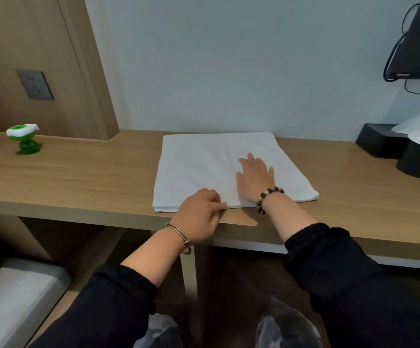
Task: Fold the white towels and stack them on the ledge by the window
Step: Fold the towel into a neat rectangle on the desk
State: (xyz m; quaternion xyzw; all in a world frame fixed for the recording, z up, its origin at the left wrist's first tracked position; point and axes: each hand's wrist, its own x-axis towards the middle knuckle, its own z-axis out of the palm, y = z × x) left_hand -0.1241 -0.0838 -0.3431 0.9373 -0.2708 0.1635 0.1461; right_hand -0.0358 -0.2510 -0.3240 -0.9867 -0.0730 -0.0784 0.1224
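A white towel point(203, 162), folded into a flat rectangle of a few layers, lies on the wooden ledge point(91, 177) against the pale wall. My right hand point(254, 175) lies flat on the towel's right half, fingers spread and straight. My left hand point(200, 217) is at the towel's near edge, with thumb and fingers pinching the front hem where it meets the ledge's front edge.
A green and white toy point(24, 139) stands at the ledge's left. A black tissue box point(382, 141) and a black round container point(418, 159) sit at the right, under a screen point(417, 46) with cables. A white cushion point(15, 297) lies low at the left.
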